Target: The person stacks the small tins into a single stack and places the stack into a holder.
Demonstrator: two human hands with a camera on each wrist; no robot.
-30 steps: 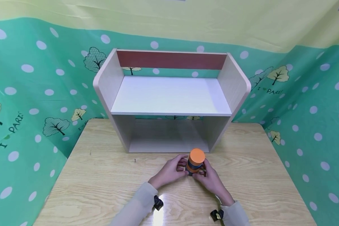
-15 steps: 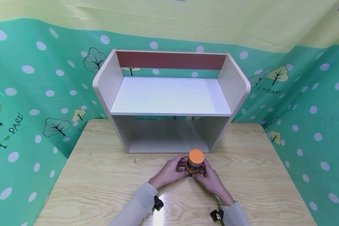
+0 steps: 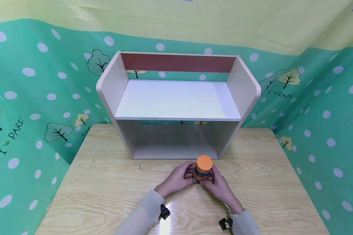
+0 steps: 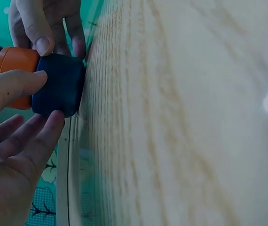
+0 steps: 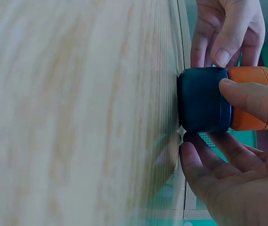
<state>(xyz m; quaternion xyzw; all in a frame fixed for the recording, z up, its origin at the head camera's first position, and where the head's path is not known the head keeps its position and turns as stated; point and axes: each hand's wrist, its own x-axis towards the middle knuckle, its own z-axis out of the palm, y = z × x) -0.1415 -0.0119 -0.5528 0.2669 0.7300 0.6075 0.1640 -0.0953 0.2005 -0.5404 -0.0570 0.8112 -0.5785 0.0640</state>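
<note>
A short upright stack of rounded orange and dark blue pieces (image 3: 204, 164), like small lidded jars, stands on the table before the shelf. Its top is a flat orange disc. From the left side my left hand (image 3: 177, 177) holds the lower part, thumb in front and fingers around the side. My right hand (image 3: 219, 186) does the same from the right. The left wrist view shows the bottom dark blue piece (image 4: 61, 87) touching the table, both thumbs near its seam with the orange piece (image 4: 20, 60) above. In the right wrist view a fine seam line crosses the dark blue piece (image 5: 201, 101).
A two-level white shelf (image 3: 177, 99) with a reddish-brown back strip stands just behind the stack. The light wood table (image 3: 100, 189) extends to both sides. Green dotted curtain cloth (image 3: 32, 91) hangs around the back and sides.
Between one second and half a second ago the stack tilted or shifted very slightly to the left. Both hands keep the same hold.
</note>
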